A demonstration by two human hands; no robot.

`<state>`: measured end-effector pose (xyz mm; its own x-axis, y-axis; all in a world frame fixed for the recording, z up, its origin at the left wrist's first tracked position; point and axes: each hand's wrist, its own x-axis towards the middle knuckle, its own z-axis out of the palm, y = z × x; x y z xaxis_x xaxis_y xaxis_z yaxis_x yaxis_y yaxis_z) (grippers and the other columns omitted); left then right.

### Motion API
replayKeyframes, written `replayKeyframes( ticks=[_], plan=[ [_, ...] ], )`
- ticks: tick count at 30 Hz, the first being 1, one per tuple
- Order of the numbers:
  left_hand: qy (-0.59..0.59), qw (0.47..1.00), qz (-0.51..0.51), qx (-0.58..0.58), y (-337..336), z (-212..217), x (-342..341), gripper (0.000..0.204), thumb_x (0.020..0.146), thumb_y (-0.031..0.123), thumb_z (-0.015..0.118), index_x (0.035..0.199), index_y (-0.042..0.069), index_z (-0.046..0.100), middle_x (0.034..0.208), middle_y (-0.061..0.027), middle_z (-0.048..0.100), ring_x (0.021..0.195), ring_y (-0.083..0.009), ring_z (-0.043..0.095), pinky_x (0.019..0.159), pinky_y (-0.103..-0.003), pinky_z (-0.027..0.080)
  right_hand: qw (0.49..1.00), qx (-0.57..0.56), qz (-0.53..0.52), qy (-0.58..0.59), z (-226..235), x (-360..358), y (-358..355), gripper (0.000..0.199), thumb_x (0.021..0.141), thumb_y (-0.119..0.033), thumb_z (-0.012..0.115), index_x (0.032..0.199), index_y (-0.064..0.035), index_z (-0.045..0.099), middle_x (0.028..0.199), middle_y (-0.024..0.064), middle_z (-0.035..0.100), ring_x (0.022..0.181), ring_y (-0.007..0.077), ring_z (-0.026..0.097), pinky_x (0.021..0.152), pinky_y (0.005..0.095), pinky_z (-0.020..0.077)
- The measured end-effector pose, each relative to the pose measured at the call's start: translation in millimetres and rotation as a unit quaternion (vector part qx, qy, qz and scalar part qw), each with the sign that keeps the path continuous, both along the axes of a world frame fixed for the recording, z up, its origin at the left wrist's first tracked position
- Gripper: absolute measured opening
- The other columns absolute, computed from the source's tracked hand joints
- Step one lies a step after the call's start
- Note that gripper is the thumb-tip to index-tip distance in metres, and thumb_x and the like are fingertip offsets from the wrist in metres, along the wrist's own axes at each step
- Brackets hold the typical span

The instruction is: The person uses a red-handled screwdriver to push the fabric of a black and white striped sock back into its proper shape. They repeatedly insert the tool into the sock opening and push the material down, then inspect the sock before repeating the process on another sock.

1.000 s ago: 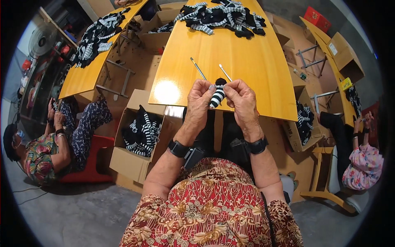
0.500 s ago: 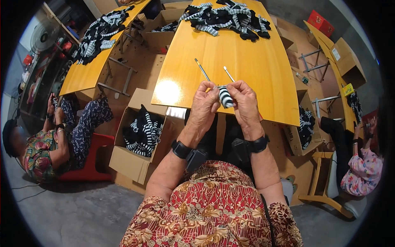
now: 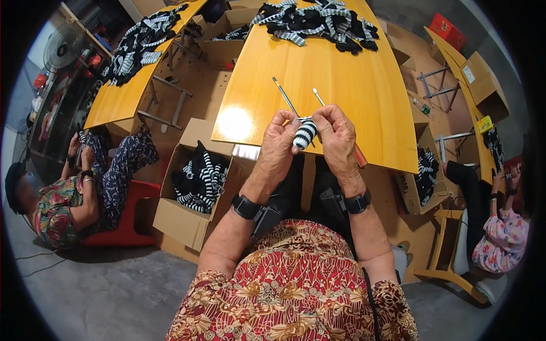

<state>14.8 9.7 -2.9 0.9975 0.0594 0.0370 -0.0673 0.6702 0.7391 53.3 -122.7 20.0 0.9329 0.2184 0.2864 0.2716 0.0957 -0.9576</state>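
Observation:
Above the front edge of the table, my left hand [image 3: 278,136] pinches a small tube-like knitted piece [image 3: 305,133] with black and white stripes. A thin dark rod [image 3: 285,96] with a yellowish end passes by its fingers and slants up to the left. My right hand [image 3: 338,133] is closed around a slim tool [image 3: 360,156] with a red handle; its pale metal tip sticks out past the fingers. The right fingertips also press on the knitted piece's right side. Where rod and tool meet the fabric is hidden by the fingers.
A pile of striped and black knitwear [image 3: 318,25] covers the table's far end. Open cardboard boxes [image 3: 182,224] of similar pieces stand on both sides of me. One person [image 3: 71,199] sits at the left, another [image 3: 500,238] at the right. A side table [image 3: 108,108] stands at the left.
The knitted piece has tilted, its lower end swinging left toward my left fingers. My right hand has turned slightly, and the red handle now shows beyond it.

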Motion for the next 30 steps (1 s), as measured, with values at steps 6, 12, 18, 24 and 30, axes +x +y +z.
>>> replayKeyframes(
  ticks=[6, 12, 18, 24, 30],
  plan=[
    [0.001, 0.996, -0.065, -0.066, -12, 12, -6, 0.016, 0.096, 0.014, 0.058, 0.109, 0.011, 0.048, 0.072, 0.0041, 0.054, 0.047, -0.0009, 0.040, 0.041, -0.014, 0.030, 0.991, 0.093, 0.034, 0.088, -12, 6, 8, 0.011, 0.093, -0.011, 0.060, 0.085, -0.0026, 0.059, 0.074, -0.0033, 0.056, 0.069, 0.0041, 0.051, 0.062, 0.0209, 0.0434],
    [-0.031, 0.983, -0.130, 0.126, -9, 44, -25, 0.053, 0.086, 0.012, 0.067, 0.132, 0.006, 0.042, 0.064, 0.0078, 0.046, 0.045, 0.0006, 0.038, 0.041, -0.012, 0.029, 0.980, 0.135, 0.069, 0.128, 1, -5, 1, 0.009, 0.093, -0.011, 0.061, 0.088, -0.0043, 0.061, 0.076, -0.0051, 0.056, 0.068, 0.0023, 0.051, 0.060, 0.0182, 0.0429],
    [-0.006, 0.993, -0.105, -0.051, -7, 27, -11, 0.041, 0.093, 0.009, 0.059, 0.132, 0.004, 0.046, 0.093, -0.0038, 0.061, 0.055, -0.0009, 0.045, 0.047, -0.014, 0.038, 0.935, 0.210, 0.157, 0.237, -3, 1, -2, 0.012, 0.093, -0.013, 0.060, 0.098, -0.0013, 0.058, 0.078, -0.0008, 0.059, 0.068, 0.0036, 0.054, 0.060, 0.0176, 0.0458],
    [0.008, 0.985, -0.072, -0.155, 9, 20, -5, 0.031, 0.100, 0.015, 0.049, 0.130, 0.008, 0.047, 0.101, -0.0009, 0.061, 0.051, -0.0025, 0.039, 0.048, -0.016, 0.036, 0.996, 0.014, 0.093, -0.007, 4, -4, -15, 0.037, 0.086, -0.012, 0.067, 0.122, -0.0063, 0.057, 0.095, 0.0014, 0.060, 0.084, 0.0079, 0.055, 0.066, 0.0220, 0.0467],
    [0.044, 0.977, -0.084, -0.194, -2, 23, -6, 0.033, 0.099, 0.015, 0.051, 0.131, 0.009, 0.047, 0.095, 0.0008, 0.060, 0.054, -0.0024, 0.046, 0.050, -0.015, 0.039, 0.995, -0.027, 0.070, -0.071, 19, 6, -12, 0.038, 0.087, -0.015, 0.068, 0.123, -0.0044, 0.059, 0.100, 0.0015, 0.062, 0.088, 0.0093, 0.057, 0.073, 0.0235, 0.0476]
  ],
)
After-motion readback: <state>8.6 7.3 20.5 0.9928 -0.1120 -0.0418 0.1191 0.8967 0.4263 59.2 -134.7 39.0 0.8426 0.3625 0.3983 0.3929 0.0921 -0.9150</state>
